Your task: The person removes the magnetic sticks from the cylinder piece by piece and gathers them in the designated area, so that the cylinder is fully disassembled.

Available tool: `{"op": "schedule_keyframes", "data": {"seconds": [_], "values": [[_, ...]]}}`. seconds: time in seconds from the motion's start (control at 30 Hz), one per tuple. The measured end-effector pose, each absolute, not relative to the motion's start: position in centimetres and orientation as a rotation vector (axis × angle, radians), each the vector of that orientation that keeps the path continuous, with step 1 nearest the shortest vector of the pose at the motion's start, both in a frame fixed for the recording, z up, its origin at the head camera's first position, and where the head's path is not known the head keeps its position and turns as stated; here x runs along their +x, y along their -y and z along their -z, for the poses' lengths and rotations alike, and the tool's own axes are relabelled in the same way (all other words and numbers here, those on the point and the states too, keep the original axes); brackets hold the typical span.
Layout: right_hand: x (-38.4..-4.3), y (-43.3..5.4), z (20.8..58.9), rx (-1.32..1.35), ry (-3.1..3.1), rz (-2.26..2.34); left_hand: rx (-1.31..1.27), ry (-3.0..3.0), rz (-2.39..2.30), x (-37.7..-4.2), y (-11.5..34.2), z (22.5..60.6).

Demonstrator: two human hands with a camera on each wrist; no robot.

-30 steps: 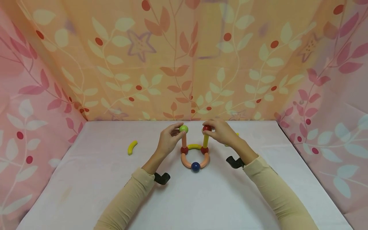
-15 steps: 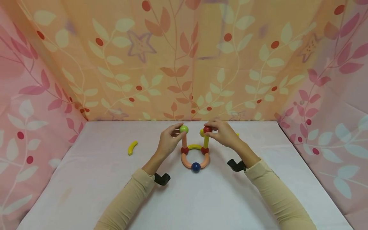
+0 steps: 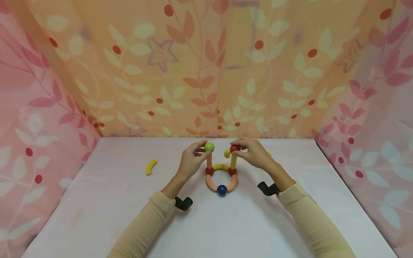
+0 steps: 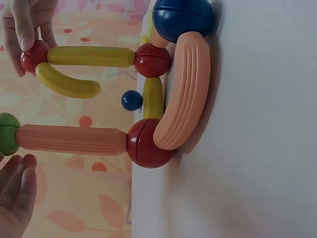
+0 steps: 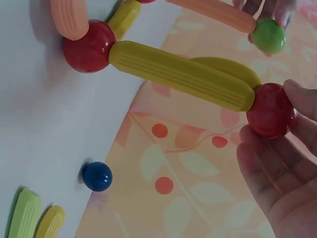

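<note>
Between the hands a magnetic ball-and-rod structure stands on the table. Its base ring joins a blue ball [image 3: 222, 190], two red balls, salmon curved rods [image 3: 210, 183] and a yellow curved rod [image 3: 221, 167]. From the ring rise a salmon rod [image 3: 209, 160] and a yellow rod [image 3: 233, 162]. My left hand [image 3: 190, 159] holds the green ball [image 3: 209, 147] atop the salmon one. With thumb and fingers, my right hand [image 3: 255, 152] pinches the red ball [image 3: 235, 148] topping the yellow one. A second curved yellow rod [image 4: 67, 84] hangs from that red ball, its other end free.
A loose curved yellow rod [image 3: 150, 167] lies on the table to the left. Behind the structure, the right wrist view has a loose blue ball [image 5: 97, 176], a light green rod [image 5: 24, 213] and another yellow rod [image 5: 50, 221]. Patterned curtains enclose the table [image 3: 206, 229].
A curved yellow rod has come into sight left of the upper red ball, and its end has dropped lower. Both hands keep their hold; the head view has shifted slightly.
</note>
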State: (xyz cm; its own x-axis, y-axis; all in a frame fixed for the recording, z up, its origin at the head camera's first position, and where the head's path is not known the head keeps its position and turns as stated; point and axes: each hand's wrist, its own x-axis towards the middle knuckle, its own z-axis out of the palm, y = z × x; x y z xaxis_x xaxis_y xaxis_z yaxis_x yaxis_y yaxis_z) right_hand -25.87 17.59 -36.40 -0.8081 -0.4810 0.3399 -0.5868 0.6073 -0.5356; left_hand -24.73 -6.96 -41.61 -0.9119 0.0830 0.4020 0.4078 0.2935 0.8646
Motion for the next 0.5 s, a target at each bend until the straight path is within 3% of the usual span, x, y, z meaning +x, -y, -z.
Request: {"op": "schedule_keyframes", "data": {"seconds": [0.5], "values": [[-26.1,-18.3,37.1,0.96,2.605,-1.192,-0.362,2.161,1.339,-23.6,6.8,41.2]]}}
